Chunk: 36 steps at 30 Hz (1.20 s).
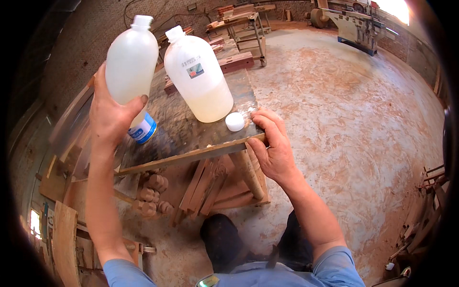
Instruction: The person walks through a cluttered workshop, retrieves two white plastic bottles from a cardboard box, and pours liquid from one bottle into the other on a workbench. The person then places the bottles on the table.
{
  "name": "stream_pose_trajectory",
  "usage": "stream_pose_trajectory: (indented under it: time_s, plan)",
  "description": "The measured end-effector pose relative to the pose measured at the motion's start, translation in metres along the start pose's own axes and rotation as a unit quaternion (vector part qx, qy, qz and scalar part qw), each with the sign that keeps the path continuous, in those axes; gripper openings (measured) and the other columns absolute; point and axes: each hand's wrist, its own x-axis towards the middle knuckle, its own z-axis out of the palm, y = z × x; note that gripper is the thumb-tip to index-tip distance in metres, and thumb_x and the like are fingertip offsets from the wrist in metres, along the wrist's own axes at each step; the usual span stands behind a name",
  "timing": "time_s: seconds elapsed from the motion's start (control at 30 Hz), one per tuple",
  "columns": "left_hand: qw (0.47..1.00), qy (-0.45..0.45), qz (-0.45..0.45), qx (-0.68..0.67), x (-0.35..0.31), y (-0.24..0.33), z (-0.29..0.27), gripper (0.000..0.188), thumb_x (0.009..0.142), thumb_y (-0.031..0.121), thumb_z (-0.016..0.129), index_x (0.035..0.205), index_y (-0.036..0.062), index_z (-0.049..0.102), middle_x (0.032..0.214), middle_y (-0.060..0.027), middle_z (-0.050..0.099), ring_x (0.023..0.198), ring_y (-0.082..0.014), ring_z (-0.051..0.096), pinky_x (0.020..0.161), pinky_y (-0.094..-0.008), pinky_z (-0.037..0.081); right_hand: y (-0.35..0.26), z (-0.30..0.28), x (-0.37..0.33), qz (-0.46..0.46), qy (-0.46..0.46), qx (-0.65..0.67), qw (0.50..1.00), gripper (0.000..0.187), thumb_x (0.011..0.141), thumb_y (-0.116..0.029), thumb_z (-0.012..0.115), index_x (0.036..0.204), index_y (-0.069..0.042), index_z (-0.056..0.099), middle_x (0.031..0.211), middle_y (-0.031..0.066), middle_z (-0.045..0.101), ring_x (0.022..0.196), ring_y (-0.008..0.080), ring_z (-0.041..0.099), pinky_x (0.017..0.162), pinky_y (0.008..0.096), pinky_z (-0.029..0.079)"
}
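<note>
My left hand [111, 111] is wrapped round the lower part of a translucent white plastic bottle [131, 60], which is upright with a slight tilt. Just below that bottle, a small blue-and-white can [143, 130] shows; my hand and the bottle hide its top. To the right, a second large bottle [203, 83] stands on the dark worktable [174, 136], pale yellowish liquid filling its lower part. A loose white cap [234, 121] lies near the table's right corner. Beside it, my right hand [275, 150] grips that corner, fingers over the top and thumb against the front edge.
Turned wooden pieces [155, 191] and wood strips [203, 186] lie beneath the table. Behind it are trestles with reddish timber [236, 62]. A woodworking machine [356, 28] stands at the far right on the dusty floor [344, 124]. Boards [65, 234] lean at lower left.
</note>
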Motion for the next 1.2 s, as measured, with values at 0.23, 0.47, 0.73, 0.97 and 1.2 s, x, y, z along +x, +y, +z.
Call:
stream_pose_trajectory:
  time_s: [0.23,0.47,0.73,0.97,1.2]
  plan:
    - [0.912,0.019,-0.100,-0.398,-0.036,-0.009,0.044,0.070,0.081,0.012,0.074,0.143,0.0006,0.043,0.126,-0.0113,0.058,0.114,-0.0231,0.059,0.098,-0.0372,0.051,0.001,0.001,-0.001,0.003,0.003,0.015,1.000,0.045,0.084,0.000,0.075,0.126,0.001,0.059,0.135,0.0173,0.056,0.132,0.0366,0.050,0.110,0.0434,0.044]
    - [0.855,-0.027,-0.154,-0.495,-0.063,-0.010,0.070,0.076,0.081,0.018,0.078,0.145,0.0009,0.043,0.132,-0.0114,0.055,0.121,-0.0234,0.055,0.105,-0.0380,0.045,0.001,0.002,-0.001,0.009,0.008,0.026,1.000,0.045,0.084,0.001,0.074,0.126,0.002,0.059,0.135,0.0168,0.056,0.130,0.0361,0.051,0.109,0.0429,0.045]
    - [0.859,-0.132,-0.177,-0.462,-0.067,-0.021,0.062,0.094,0.083,0.033,0.084,0.154,-0.0020,0.034,0.148,-0.0149,0.050,0.139,-0.0269,0.045,0.119,-0.0407,0.032,0.002,0.002,-0.004,0.017,0.008,0.018,1.000,0.044,0.086,0.002,0.073,0.127,0.003,0.058,0.136,0.0172,0.056,0.130,0.0348,0.051,0.109,0.0424,0.045]
    - [0.860,-0.106,-0.156,-0.473,-0.071,-0.027,0.067,0.103,0.078,0.037,0.091,0.154,-0.0017,0.034,0.148,-0.0130,0.052,0.137,-0.0258,0.048,0.116,-0.0395,0.036,0.005,0.003,-0.006,0.027,-0.001,0.024,0.999,0.044,0.088,0.001,0.073,0.129,0.003,0.058,0.138,0.0165,0.055,0.133,0.0330,0.051,0.111,0.0418,0.044]
    - [0.858,-0.114,-0.147,-0.479,-0.075,-0.030,0.069,0.102,0.075,0.027,0.093,0.153,-0.0007,0.035,0.146,-0.0128,0.054,0.137,-0.0257,0.049,0.116,-0.0395,0.036,-0.007,-0.029,0.024,0.136,-0.081,0.095,0.983,0.046,0.090,-0.003,0.065,0.134,0.004,0.055,0.134,0.0141,0.061,0.127,0.0272,0.057,0.112,0.0396,0.044]
